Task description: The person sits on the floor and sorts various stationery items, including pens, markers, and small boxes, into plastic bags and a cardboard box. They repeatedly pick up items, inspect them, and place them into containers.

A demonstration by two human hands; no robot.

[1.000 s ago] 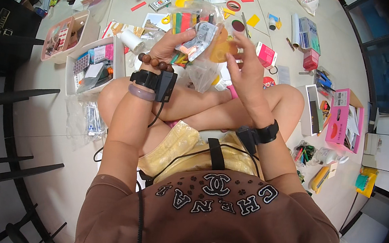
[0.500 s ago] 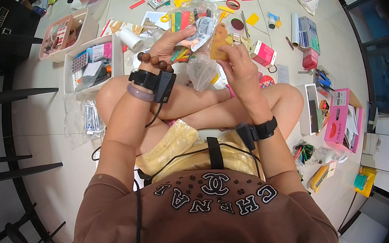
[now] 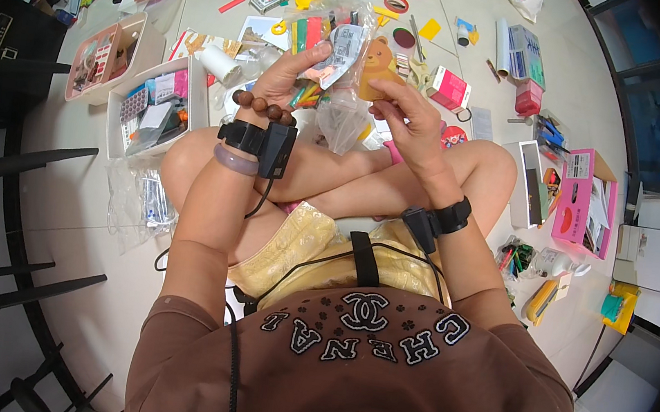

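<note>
My left hand [image 3: 287, 75] is closed around a clear plastic bag [image 3: 338, 127] and a grey printed card [image 3: 344, 50]. Red, yellow and green pieces [image 3: 310, 32] show through the bag, with thin coloured sticks [image 3: 308, 94] lower down. To the right of the bag, my right hand [image 3: 411, 121] pinches a flat brown bear-shaped card [image 3: 378, 60] between thumb and fingers. The bear's head points away from me, and its lower edge is hidden behind my fingers. Both hands are held above the floor in front of my crossed legs.
Left of me stand a white bin [image 3: 200, 91] full of small things and a pinkish basket [image 3: 86, 65]. A pink box [image 3: 567, 204] and a white tray [image 3: 522, 201] are on the right. Scissors, tape, boxes and papers litter the floor [image 3: 466, 74] ahead.
The bear-shaped card has come more upright and shows more of its face. My right hand has shifted slightly down toward me with it. My left hand stays nearly still.
</note>
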